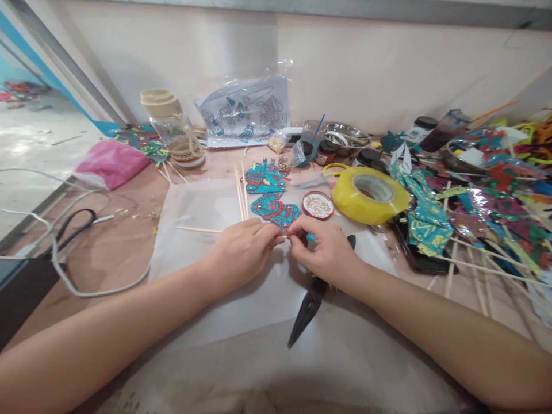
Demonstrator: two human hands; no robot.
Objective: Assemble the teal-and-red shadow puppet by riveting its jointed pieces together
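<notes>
My left hand (248,247) and my right hand (323,247) meet over the translucent sheet, thumbs and forefingers pinched together. Between the fingertips shows a tiny pale bit, too small to name. Just beyond them lie blue and red painted figure pieces (269,198), partly hidden by my fingers. One thin wooden stick (196,230) runs up to my left hand; whether it is held I cannot tell. Several more sticks (240,192) lie beside the figure pieces. Under my right hand rest black pliers (308,313), jaws toward me. A red-rimmed lid (318,205) holds small gold bits.
A big yellow tape roll (371,194) lies right of the lid. Painted pieces on sticks (431,218) pile up at the right over a dark phone (416,253). Behind stand jars (326,152) and a bottle (175,129). White cables (54,247) and black-handled scissors (77,227) are left.
</notes>
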